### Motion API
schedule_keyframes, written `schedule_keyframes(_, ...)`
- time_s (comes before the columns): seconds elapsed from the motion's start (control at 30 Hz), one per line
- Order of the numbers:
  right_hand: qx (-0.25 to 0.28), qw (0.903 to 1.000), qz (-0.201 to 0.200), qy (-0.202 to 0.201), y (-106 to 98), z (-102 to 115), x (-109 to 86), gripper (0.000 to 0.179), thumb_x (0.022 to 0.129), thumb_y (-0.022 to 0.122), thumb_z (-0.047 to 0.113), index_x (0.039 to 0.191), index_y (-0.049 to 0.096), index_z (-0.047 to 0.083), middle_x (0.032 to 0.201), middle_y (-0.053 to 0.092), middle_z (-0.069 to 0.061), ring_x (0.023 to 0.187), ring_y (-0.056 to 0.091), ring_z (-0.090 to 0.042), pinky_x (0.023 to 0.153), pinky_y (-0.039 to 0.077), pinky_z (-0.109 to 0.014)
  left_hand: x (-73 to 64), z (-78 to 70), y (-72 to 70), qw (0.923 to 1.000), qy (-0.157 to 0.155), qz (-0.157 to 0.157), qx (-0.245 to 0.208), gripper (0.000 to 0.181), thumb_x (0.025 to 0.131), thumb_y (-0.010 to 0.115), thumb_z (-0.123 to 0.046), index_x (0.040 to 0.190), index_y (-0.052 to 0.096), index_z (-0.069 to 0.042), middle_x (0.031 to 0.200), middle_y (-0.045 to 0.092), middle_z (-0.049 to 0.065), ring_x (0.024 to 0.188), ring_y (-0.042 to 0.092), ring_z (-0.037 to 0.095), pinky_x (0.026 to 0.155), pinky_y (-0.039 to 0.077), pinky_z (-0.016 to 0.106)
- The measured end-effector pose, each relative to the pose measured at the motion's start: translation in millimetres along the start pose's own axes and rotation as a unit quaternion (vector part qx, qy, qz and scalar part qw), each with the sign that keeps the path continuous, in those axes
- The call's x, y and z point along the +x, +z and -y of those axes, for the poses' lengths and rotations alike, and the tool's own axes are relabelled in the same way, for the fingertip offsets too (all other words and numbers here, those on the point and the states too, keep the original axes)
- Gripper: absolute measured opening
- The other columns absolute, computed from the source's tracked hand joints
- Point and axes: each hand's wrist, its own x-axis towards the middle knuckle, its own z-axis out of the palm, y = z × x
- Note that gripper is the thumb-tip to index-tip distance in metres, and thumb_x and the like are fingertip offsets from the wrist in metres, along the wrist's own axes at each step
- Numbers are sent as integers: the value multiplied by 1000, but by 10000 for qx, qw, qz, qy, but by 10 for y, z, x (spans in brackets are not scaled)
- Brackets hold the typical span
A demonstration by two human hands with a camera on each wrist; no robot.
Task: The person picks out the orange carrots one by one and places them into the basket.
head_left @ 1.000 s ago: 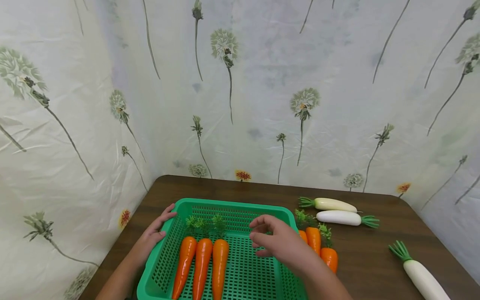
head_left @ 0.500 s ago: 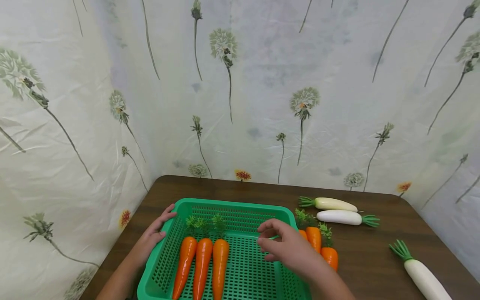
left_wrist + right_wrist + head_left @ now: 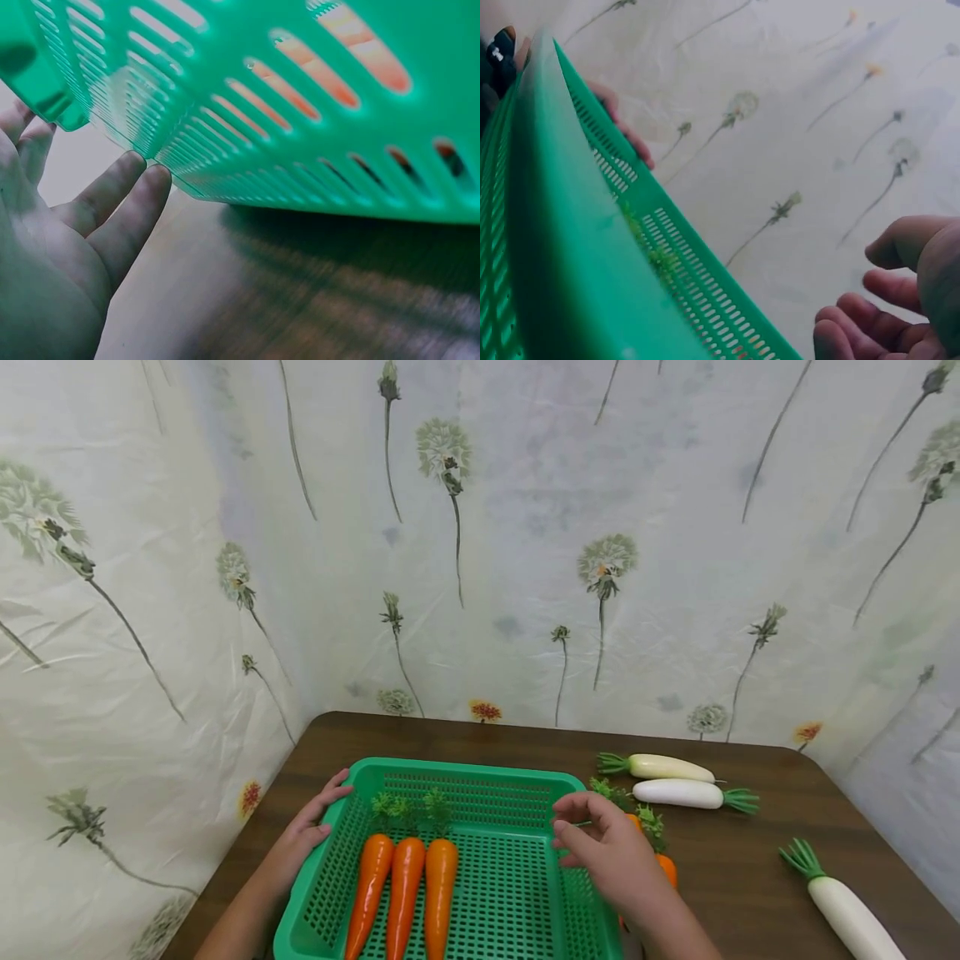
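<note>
In the head view a green plastic basket (image 3: 468,767) sits on the table with three orange carrots (image 3: 407,885) side by side in its left half, leafy tops toward the back. My left hand (image 3: 306,828) lies along the basket's left side; in the left wrist view its fingers (image 3: 124,202) extend against the slotted wall. Over the right rim hovers my right hand (image 3: 613,853), fingers loosely bent and holding nothing. More carrots (image 3: 667,868) lie just beyond that rim, partly hidden by this hand.
Two white radishes (image 3: 678,793) lie at the back right of the dark wooden table (image 3: 735,860). Another white radish (image 3: 855,917) is near the right edge. A flower-patterned cloth (image 3: 510,568) hangs behind and beside the table.
My right hand has moved rightward from above the basket's inside to its right rim, covering more of the outside carrots. The left hand, basket and its carrots have stayed put.
</note>
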Motion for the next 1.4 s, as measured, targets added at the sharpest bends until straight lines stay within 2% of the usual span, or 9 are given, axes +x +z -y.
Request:
schedule_keyframes(0.13,34,9989,-456,-81,-34,-12,-14,30,106,60,12,134,56,3,120,62,-18,97,69,-25,79,60,-36,-9,8,-7,10000,-40,-20,-3,47,107,29,4,151,29,20,176,15,-4,153,20,-9,114,30,12)
schedule_keyframes(0.37,-7,9970,-770,66,-119,-118,-10,33,107,58,15,138,52,5,124,58,-18,100,67,-25,81,59,-34,-39,9,-31,9999,-122,-72,37,47,107,29,3,152,31,18,175,17,-9,154,19,-9,114,29,12)
schedule_keyframes(0.67,-303,9889,-1438,240,-252,-280,-39,33,108,56,15,139,51,5,123,57,-14,94,68,-13,77,59,-33,-33,2,10,9998,-182,-63,21,48,108,29,1,153,30,17,177,14,-1,154,17,-9,114,27,11)
schedule_keyframes(0.8,-481,9878,-1456,281,-279,-358,-23,36,107,58,15,140,50,5,123,56,-14,96,68,-13,75,59,-32,-27,4,12,9999,-74,-105,83,47,107,30,3,151,31,18,176,15,1,154,19,-8,114,28,12)
schedule_keyframes(0.97,-742,9857,-1436,473,-292,-442,-14,38,107,59,20,141,51,6,132,55,-15,99,65,-10,77,58,-30,-23,-11,1,9999,26,-93,65,47,106,30,5,151,31,19,176,16,-3,153,20,-8,114,30,12)
schedule_keyframes(1.07,-967,9833,-1440,544,-321,-494,-10,41,106,60,25,142,50,7,136,55,-15,103,64,-12,78,57,-30,-14,-18,3,9999,-12,-96,55,47,106,30,4,151,32,18,175,17,-5,153,20,-9,114,30,12)
schedule_keyframes(1.27,-1368,9778,-1423,711,-403,-571,-26,45,106,60,30,144,49,9,140,56,-18,117,63,-27,82,53,-32,-10,-12,5,9996,-259,-105,34,47,108,30,0,152,32,16,176,16,-5,153,19,-10,114,28,11)
schedule_keyframes(1.4,-1605,9741,-1391,778,-456,-606,-27,46,105,60,30,145,50,9,140,58,-20,115,62,-29,81,52,-34,-20,-3,-7,9995,-274,-140,119,47,108,30,0,151,31,18,175,17,-6,153,19,-11,114,27,10)
